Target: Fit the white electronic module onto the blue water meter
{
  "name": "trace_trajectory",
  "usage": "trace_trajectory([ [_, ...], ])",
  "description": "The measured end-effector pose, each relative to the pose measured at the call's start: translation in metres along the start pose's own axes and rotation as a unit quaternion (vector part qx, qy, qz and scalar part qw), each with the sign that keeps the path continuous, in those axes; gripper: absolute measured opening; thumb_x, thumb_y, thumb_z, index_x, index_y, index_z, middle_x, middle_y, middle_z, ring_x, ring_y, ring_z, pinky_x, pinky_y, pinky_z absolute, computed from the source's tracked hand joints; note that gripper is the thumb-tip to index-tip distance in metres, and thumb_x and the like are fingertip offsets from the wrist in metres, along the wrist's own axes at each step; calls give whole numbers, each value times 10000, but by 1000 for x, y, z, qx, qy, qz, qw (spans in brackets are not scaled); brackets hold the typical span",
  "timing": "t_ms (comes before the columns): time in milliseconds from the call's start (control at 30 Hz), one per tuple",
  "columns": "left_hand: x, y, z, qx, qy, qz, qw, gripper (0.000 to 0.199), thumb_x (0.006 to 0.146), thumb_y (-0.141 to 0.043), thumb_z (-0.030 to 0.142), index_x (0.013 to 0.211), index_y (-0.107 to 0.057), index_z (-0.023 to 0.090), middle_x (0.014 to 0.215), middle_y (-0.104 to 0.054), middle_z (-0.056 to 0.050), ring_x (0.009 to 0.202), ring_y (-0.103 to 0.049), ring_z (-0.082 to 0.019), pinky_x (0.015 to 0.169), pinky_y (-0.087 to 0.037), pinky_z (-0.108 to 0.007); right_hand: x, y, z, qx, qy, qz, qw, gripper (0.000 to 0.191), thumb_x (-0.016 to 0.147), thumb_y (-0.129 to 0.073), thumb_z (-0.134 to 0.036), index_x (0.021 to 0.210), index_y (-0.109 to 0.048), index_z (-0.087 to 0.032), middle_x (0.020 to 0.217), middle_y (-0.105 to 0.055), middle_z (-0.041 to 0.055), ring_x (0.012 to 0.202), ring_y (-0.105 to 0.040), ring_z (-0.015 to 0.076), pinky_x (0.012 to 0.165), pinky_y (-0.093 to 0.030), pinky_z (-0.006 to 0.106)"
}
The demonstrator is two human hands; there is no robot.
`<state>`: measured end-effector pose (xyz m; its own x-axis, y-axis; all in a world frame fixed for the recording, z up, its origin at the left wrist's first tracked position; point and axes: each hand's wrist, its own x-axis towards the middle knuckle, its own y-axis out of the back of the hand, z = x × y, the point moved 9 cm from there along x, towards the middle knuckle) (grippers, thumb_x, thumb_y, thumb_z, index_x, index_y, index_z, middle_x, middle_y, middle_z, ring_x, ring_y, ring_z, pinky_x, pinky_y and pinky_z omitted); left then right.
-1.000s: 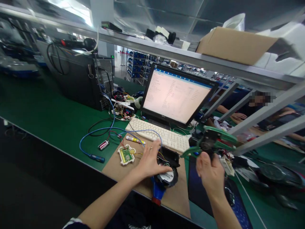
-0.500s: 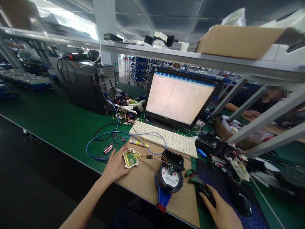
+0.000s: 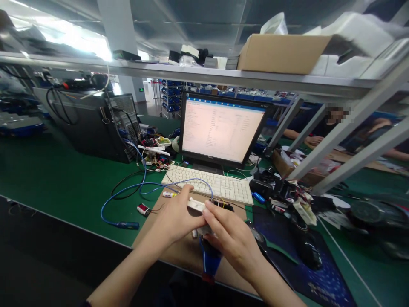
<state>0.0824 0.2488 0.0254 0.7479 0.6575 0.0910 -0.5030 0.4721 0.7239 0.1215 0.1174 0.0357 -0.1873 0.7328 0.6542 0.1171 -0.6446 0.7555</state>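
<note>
In the head view, my left hand and my right hand meet over the brown board. Between their fingertips they hold a white plastic housing, tilted up so that its edge faces me. Its circuit board does not show from this side. Behind and below my right hand is a blue meter body, its round face mostly covered by the fingers. A small red-and-white battery with thin wires lies left of my left hand. A black-and-green hand tool rests to the right.
A white keyboard and a monitor stand behind the hands. A blue cable loops at left. At right are a mouse on a dark mouse pad and heaped electronic parts. Two people sit beyond the shelf posts.
My right hand has left the black-and-green tool and come to the white housing. My left hand has raised the housing and tilted it on edge. The view has shifted right.
</note>
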Motion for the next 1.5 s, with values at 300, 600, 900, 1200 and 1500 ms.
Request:
trace_trajectory([
  [300,21,-23,11,-172,-63,-59,981,500,767,-577,476,1159,-483,182,920,-645,-49,758,-618,-187,686,-495,-319,-32,7,85,143,-211,53,965,597,716,-735,-403,1244,-538,-209,1118,-571,118,1040,-578,263,867,-520,384],
  [600,19,-84,-5,-117,-121,-45,985,1010,499,-826,433,1350,-339,191,1415,-413,-141,1304,-362,-307,1097,-289,-481,-79,-31,129,299,-338,36,892,523,697,-741,-418,1154,-614,-199,1159,-604,111,1109,-550,265,948,-457,418],
  [900,15,-98,-18,-261,-85,0,961,833,513,-770,217,1255,-393,190,1285,-492,-116,1211,-461,-279,1059,-351,-435,-71,-26,93,204,-305,36,930,422,751,-680,-352,1141,-583,-223,1296,-484,132,1178,-494,296,943,-455,445],
  [1200,11,-101,-20,-294,-40,-15,955,817,482,-709,123,1231,-395,211,1195,-522,-74,1118,-508,-255,996,-397,-390,-68,-30,82,171,-286,84,939,340,732,-647,-210,1066,-595,-241,1315,-428,121,1164,-486,299,914,-457,484],
  [1500,9,-99,-21,-261,-62,5,963,837,470,-733,154,1235,-407,250,1201,-513,-50,1140,-478,-254,1007,-379,-387,-67,-25,75,152,-274,113,943,318,751,-620,-206,1065,-581,-234,1302,-433,118,1158,-483,303,912,-454,499],
])
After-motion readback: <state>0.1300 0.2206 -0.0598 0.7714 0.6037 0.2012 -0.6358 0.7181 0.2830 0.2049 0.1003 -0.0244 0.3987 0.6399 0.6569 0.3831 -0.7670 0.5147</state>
